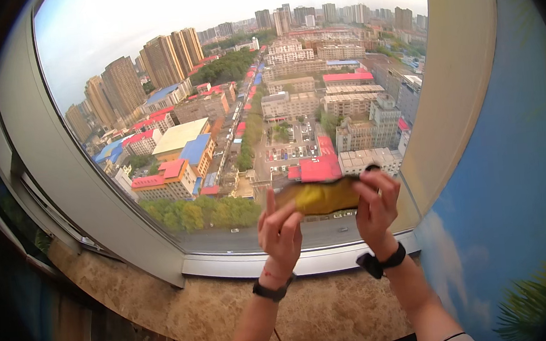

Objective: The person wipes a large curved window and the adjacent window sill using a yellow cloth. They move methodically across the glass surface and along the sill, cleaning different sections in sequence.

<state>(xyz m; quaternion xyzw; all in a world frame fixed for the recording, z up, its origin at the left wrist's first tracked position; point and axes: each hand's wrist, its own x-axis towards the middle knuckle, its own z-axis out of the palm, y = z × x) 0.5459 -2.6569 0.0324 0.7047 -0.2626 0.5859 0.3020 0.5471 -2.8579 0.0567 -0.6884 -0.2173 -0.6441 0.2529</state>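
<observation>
A soft yellow strip with a dark edging (325, 196), perhaps a folded cloth or small pouch, is stretched level between my hands before the window. Its surface is creased and slightly blurred, so its exact kind cannot be told. My left hand (280, 230) pinches the left end, with the index finger pointing up. At the opposite end, the fingers of my right hand (377, 203) grip the top corner, where a small black piece (373, 167) sticks up. Each wrist wears a black band. Both hands are raised above the sill, apart from the glass as far as I can see.
A brown marbled stone sill (236, 313) runs below the large window pane (233, 154), which looks down on a city. A grey window frame post (94, 160) stands left. To the right is a wall painted with sky and palm leaves (475, 231).
</observation>
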